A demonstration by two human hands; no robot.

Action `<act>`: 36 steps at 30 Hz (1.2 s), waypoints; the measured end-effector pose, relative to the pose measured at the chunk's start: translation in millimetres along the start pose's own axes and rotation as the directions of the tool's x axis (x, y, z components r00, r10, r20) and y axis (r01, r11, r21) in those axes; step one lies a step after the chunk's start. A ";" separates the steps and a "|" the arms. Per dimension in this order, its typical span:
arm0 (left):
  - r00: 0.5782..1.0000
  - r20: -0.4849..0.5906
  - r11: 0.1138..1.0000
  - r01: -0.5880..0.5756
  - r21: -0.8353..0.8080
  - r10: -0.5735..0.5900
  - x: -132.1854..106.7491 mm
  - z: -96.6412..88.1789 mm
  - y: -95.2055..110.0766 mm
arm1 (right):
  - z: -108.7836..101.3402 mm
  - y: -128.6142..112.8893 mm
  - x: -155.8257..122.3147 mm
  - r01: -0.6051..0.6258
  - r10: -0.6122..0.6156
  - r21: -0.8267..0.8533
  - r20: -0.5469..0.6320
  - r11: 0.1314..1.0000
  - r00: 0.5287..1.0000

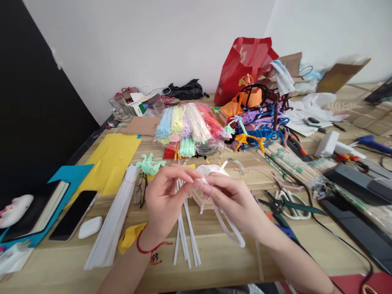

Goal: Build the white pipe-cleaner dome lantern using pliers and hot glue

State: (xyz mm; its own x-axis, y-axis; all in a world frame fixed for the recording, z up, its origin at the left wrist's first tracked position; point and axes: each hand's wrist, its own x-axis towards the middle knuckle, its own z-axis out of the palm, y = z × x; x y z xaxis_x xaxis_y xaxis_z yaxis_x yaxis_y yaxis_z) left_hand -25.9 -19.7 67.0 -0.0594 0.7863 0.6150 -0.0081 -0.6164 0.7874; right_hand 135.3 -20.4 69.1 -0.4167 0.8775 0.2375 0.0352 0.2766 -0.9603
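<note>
My left hand and my right hand meet above the middle of the table, thumbs and fingertips pinching a white pipe cleaner. Its long end bends in a curve below my right hand; the part between the fingertips is mostly covered. Behind the hands is a round, pale object, partly hidden, so its kind is unclear. Several loose white strips lie under my left hand. To their left rests a thick bundle of similar white strips. A fuzzy green twisted figure sits just beyond my left hand.
Packs of coloured pipe cleaners lie at the back, near a red bag. Pliers and white-handled scissors are on the right. A phone, a white earphone case, and yellow paper are on the left.
</note>
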 end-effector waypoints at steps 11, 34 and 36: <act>0.976 0.061 0.844 -0.210 0.493 0.207 -4.5 -6.9 -2.5 | 0.4 -6.3 -1.4 -0.012 0.013 0.033 -0.032 0.999 0.999; 0.972 0.197 0.921 -0.194 0.339 0.132 -4.8 -6.6 -0.1 | -5.2 -9.3 -0.7 -0.136 0.146 0.292 -0.010 0.947 0.989; 0.967 0.216 0.922 -0.199 0.333 0.131 -3.6 -6.5 1.3 | -5.1 -8.8 -0.3 -0.135 0.142 0.278 -0.006 0.951 0.990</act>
State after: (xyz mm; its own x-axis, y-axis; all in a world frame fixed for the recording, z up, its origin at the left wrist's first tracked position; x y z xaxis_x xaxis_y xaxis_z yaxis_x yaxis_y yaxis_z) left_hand -32.1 -23.6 65.5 0.1572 0.6889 0.7076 0.3364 -0.7110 0.6175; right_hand 139.7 -21.0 78.3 -0.4020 0.9102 0.0993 -0.1623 0.0359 -0.9861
